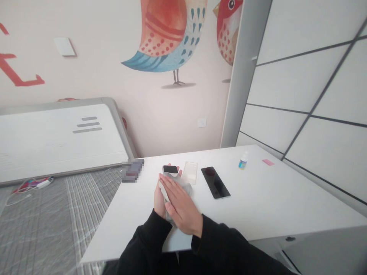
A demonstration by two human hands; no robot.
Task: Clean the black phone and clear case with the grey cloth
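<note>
One broad, smooth white worktop fills the lower part of my feed, with a glossy black rectangular slab lying right of both hands. I have the right hand laid flat, fingers straight and together, over a soft grey cloth; whether it also pinches the fabric, I cannot tell. The left hand is curled round a black-screened rectangular phone, held over the worktop, cloth across its nearer part. For good rubbing, I'd favour even palm pressure and firm support beneath.
</note>
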